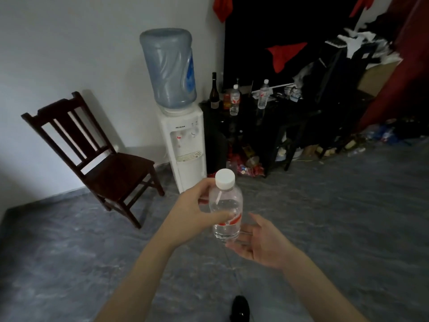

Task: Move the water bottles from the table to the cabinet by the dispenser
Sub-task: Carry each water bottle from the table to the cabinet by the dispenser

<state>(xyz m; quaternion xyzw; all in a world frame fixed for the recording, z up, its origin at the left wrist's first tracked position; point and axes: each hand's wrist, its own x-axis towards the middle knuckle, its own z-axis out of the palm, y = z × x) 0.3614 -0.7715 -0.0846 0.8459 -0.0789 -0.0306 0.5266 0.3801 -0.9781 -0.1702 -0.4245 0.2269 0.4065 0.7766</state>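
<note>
Held bottle (225, 206) upright, mid-air at centre. Left hand (197, 205) grips its shoulder from 9 o'clock; right hand (257, 241) open, palm up, cupped under the base. Bare floor (325, 217) all round. Cabinet (267, 122) at 1 o'clock carries 2 bottles (235, 101) near its front edge; dispenser (183, 135) just left, chair (97, 154) at 10.

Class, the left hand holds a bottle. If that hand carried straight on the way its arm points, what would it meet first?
Probably the water dispenser: the left hand with its bottle points roughly at its base, with bare floor between. Depth is unclear.
</note>
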